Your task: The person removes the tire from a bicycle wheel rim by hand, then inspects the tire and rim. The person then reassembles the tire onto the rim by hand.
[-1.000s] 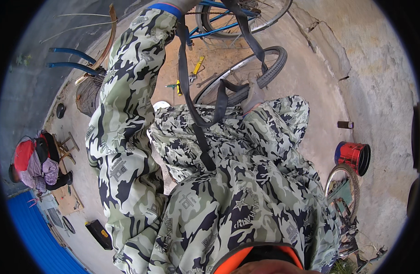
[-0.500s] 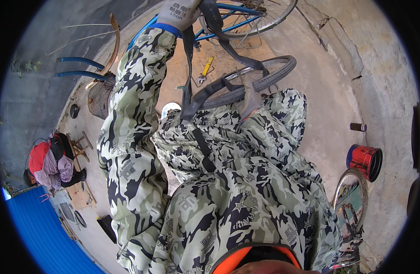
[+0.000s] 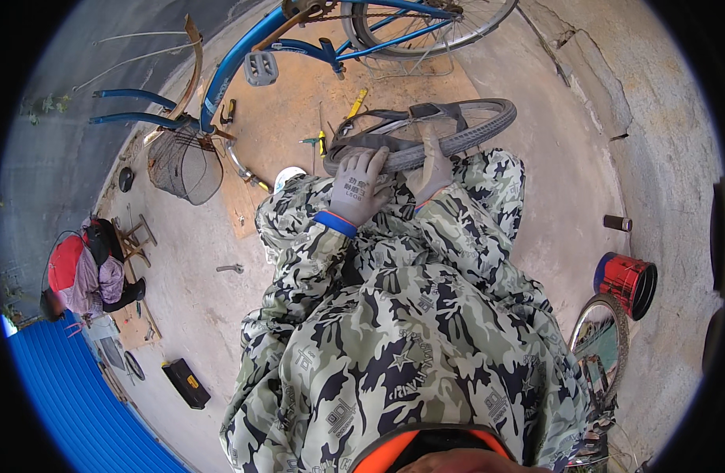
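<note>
A bicycle wheel point(image 3: 488, 135) with a black tyre lies tilted across my lap. The dark, limp inner tube point(image 3: 440, 110) drapes over its far rim and runs along the near side. My left hand point(image 3: 359, 186), in a grey glove, has its fingers curled over the near left edge, where tube and tyre meet. With the other glove, my right hand point(image 3: 432, 167) grips the near side of the tyre, thumb and fingers around it. Past the wheel, a yellow-handled tool point(image 3: 357, 103) and a screwdriver with a yellow handle point(image 3: 322, 143) lie on a board.
A blue bicycle frame point(image 3: 240, 59) with a wire basket point(image 3: 185, 167) stands beyond the brown board point(image 3: 291, 98). At right are a red bucket point(image 3: 624, 282) and another bicycle wheel point(image 3: 603, 339). A wrench point(image 3: 230, 269) and black toolbox point(image 3: 186, 383) lie left; a person point(image 3: 87, 268) sits farther left.
My left hand has come down from high up at the far side to the wheel. The tube it held stretched upward now lies slack along the wheel. My right hand stays on the tyre.
</note>
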`<state>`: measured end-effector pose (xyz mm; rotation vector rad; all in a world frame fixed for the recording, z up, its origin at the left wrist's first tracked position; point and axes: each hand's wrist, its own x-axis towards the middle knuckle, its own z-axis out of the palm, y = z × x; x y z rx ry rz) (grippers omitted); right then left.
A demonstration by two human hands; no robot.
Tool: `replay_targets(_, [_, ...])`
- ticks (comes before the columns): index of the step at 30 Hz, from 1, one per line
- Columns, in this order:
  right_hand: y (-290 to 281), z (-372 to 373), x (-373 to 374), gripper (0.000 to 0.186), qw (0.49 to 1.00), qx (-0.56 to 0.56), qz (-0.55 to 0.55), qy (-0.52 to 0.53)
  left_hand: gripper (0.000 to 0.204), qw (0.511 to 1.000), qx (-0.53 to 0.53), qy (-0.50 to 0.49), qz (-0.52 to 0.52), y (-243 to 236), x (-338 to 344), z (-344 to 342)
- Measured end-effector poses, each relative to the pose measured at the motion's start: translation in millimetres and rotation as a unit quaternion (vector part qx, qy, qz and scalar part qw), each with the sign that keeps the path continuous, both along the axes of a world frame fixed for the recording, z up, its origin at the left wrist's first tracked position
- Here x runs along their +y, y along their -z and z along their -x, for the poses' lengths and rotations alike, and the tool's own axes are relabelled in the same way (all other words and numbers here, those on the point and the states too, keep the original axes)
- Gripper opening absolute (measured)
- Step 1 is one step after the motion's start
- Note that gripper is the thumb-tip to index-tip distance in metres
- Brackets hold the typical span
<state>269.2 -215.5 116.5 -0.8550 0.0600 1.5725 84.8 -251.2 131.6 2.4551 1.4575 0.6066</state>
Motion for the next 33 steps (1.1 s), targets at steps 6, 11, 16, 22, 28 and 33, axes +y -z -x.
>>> replay_targets(6, [0, 6, -16, 0.074, 0.895, -0.395, -0.164, -0.130, 0.065, 0.997, -0.017, -0.040, 0.062, 55, 20, 10])
replay_targets(11, [-9, 17, 11, 0.056, 0.989, 0.059, -0.067, -0.121, 0.045, 0.992, -0.049, -0.094, 0.067, 40, 60, 46])
replay_targets(16, [-12, -4, 0, 0.067, 0.967, -0.017, 0.007, -0.253, 0.040, 0.996, -0.047, -0.049, 0.061, 25, 69, 68])
replay_targets(22, [2, -54, -26, 0.073, 0.926, 0.063, -0.099, -0.359, 0.040, 0.997, -0.042, 0.009, 0.060, 33, 65, 52])
replay_targets(28, [-35, -28, -39, 0.056, 0.935, 0.060, -0.105, -0.333, 0.046, 0.985, -0.022, -0.085, 0.148, 22, 72, 85])
replay_targets(33, [-93, -55, -12, 0.041, 0.687, -0.635, -0.324, -0.136, 0.047, 0.976, -0.052, -0.111, 0.181, 3, 65, 150])
